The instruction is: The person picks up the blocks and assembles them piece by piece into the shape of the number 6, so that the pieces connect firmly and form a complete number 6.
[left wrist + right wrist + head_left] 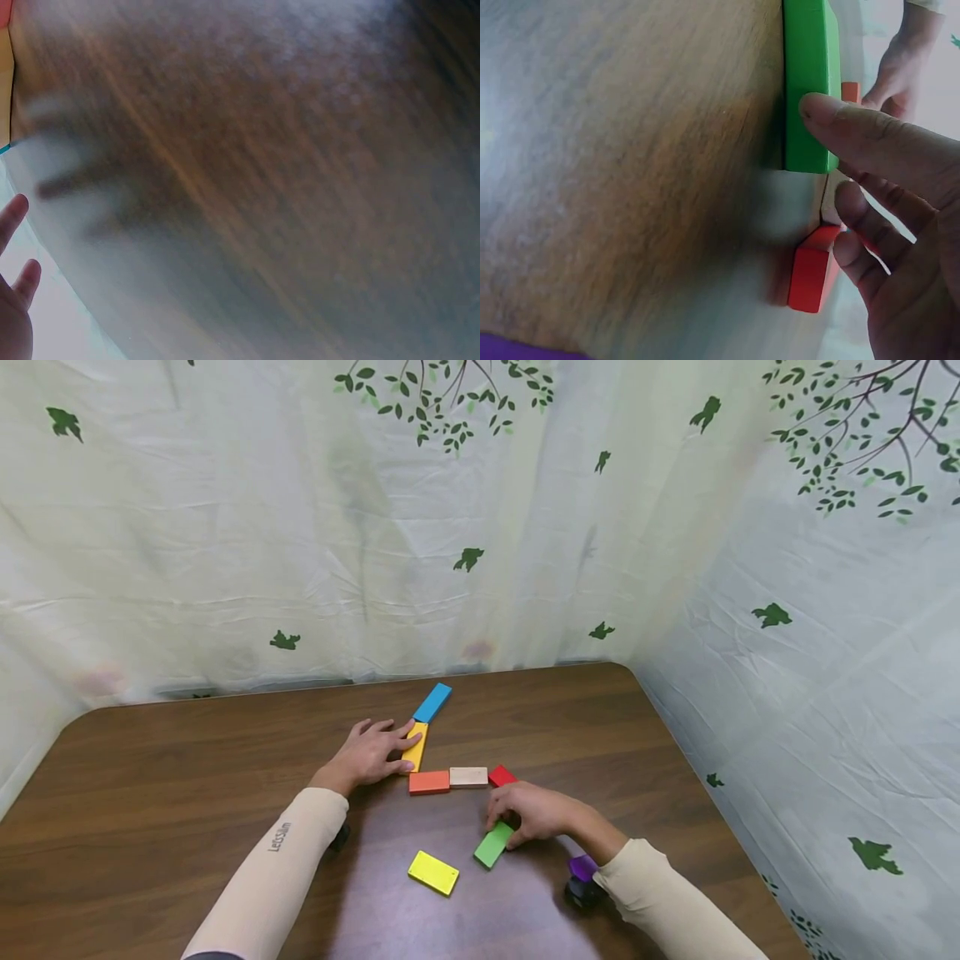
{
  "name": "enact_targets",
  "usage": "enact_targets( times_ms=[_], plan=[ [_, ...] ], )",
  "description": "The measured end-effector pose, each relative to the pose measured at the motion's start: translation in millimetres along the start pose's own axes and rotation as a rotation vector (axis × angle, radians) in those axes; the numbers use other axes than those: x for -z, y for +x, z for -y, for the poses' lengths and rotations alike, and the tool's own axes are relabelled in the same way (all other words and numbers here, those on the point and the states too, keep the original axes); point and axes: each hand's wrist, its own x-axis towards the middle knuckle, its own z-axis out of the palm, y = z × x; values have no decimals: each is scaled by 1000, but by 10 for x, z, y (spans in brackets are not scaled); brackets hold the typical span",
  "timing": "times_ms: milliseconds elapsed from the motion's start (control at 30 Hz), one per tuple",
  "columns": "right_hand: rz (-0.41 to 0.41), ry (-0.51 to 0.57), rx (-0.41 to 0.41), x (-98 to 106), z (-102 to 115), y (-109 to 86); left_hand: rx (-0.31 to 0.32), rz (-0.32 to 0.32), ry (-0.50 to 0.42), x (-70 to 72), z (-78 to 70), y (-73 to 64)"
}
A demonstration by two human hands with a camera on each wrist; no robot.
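My right hand [536, 812] pinches a green block [493, 845] between thumb and fingers. In the right wrist view the thumb lies along the face of this block, with a red block [808, 279] close below. My left hand [369, 753] touches an orange-yellow block [415, 748] with fingers spread and thumb at its near end. Beyond it a blue block [432, 702] continues the line at a slant. From its near end an orange-red block [429, 783], a pale wooden block [468, 777] and the red block run rightward, the red one partly hidden by my right hand.
A yellow block [433, 872] lies nearer to me, left of the green one. Beside my right wrist sits a purple piece [582, 867], partly hidden. The brown wooden table [187, 793] ends at a leaf-patterned curtain [225, 527] behind and to the right.
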Motion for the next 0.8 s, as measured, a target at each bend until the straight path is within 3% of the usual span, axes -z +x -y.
enact_targets(
  times_ms=[367, 800],
  plan=[
    [-45, -114, 10, -12, -67, -88, 2, -5, 4, -12, 3, 5],
    [-133, -129, -9, 12, -134, -152, 11, 3, 2, -6, -7, 6]
  ],
)
